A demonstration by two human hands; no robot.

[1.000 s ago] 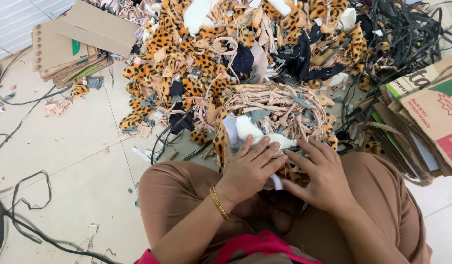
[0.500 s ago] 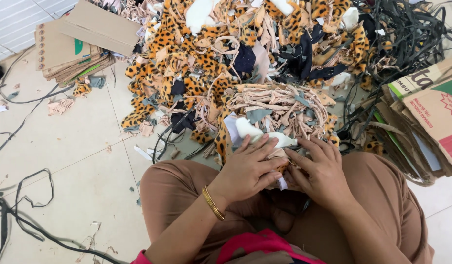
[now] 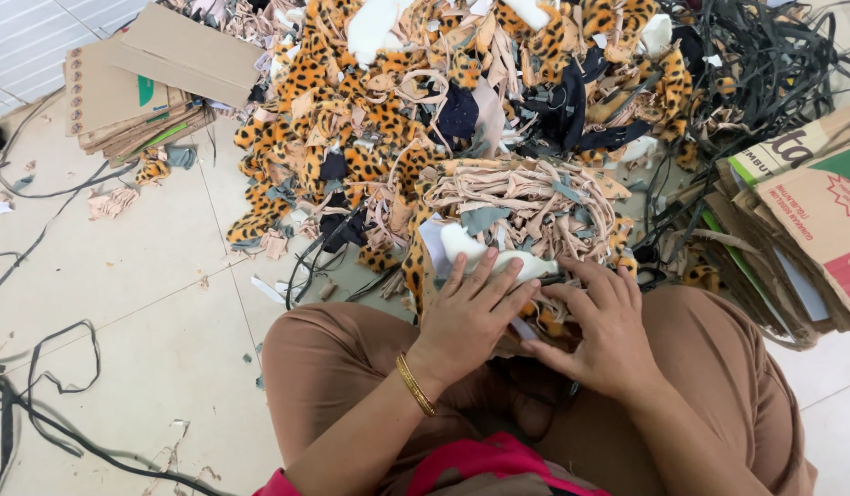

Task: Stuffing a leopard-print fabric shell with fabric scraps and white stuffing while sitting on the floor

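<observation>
Head view: the left hand lies spread with flat fingers on a soft white plush fabric scrap at six o'clock of the pile; the right hand curls loosely over leopard-print fleece offcuts. Likely light and limp; best pinched at an edge.

I see the scrap pile on the floor at twelve o'clock, beyond my knees. Flattened cardboard lies at ten o'clock, more cardboard sheets at three. Loose cords trail at eight o'clock. Both hands rest on a fabric piece at the pile's near edge, left hand beside right hand
</observation>
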